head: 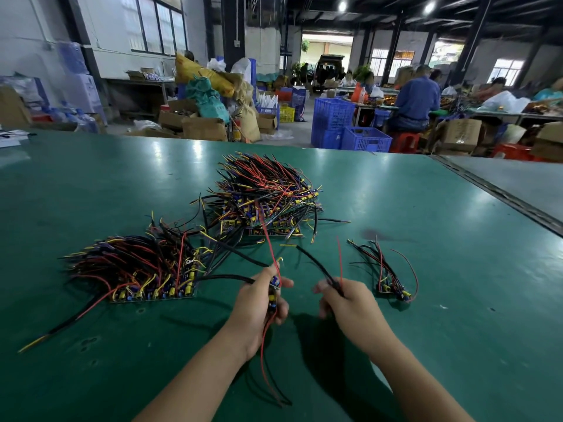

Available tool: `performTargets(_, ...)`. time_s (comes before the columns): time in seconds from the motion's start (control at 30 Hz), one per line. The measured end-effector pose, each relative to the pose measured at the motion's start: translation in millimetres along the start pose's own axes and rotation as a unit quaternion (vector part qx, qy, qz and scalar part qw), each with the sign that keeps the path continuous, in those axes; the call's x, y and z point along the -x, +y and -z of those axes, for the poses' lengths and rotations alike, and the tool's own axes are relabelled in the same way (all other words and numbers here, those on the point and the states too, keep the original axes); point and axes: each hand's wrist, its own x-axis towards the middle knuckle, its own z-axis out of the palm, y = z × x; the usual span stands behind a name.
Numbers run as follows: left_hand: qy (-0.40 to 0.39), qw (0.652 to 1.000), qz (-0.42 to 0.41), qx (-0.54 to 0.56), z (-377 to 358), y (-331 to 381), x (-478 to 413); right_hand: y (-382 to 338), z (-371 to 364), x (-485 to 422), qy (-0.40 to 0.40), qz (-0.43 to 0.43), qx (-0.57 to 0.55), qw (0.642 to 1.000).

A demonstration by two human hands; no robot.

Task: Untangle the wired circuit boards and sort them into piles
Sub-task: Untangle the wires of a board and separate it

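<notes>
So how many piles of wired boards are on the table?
3: the left pile, the tangled pile farther back, the small pile at right. The left hand holds another board.

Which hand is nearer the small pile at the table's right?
Right. The right hand sits just left of the small pile; the left hand is farther left, beyond it.

A factory workshop: green worktables (91, 184), stacked blue crates (332, 117), cardboard boxes (204, 127), and seated workers (412, 102) at upper right.
</notes>
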Motion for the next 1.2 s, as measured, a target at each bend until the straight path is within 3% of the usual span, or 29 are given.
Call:
performTargets(0.17, 0.026, 0.994, -0.014, -0.110, 0.9, -7.0, -3.1, -8.5, -8.7, 1.6, 0.038, -0.029, -0.274, 0.961)
performTargets(0.33, -0.002, 0.934, -0.163, -0.318, 2.5, -20.3, -2.3, -13.7, -20.1, 9.9, -0.029, -0.008, -0.218, 0.975)
performTargets(0.67, -0.077, 0.917, -0.230, -0.317, -0.4, -29.2, 0.4, -9.6, -25.3, 5.0, 0.031, -0.084, -0.301, 0.949)
performTargets(0.9, -0.127, 0.901, -0.213, -0.355, 1.0, -26.9, 2.1, -12.0, -26.9, 6.4, -0.001, -0.047, -0.313, 0.949)
performTargets(1.03, -0.193, 0.928, -0.184, -0.261, -1.6, -16.1, 6.2, -13.1, -26.5, 6.5, 0.016, -0.028, -0.318, 0.948)
performTargets(1.13, -0.217, 0.971, -0.024, -0.093, 1.5, -7.2, 4.3, -14.7, -20.7, 3.2, 0.063, -0.040, -0.323, 0.943)
performTargets(1.2, -0.233, 0.972, 0.025, 0.019, 5.5, -5.7, 2.5, -13.5, -14.1, -0.2, 0.083, -0.057, -0.358, 0.928)
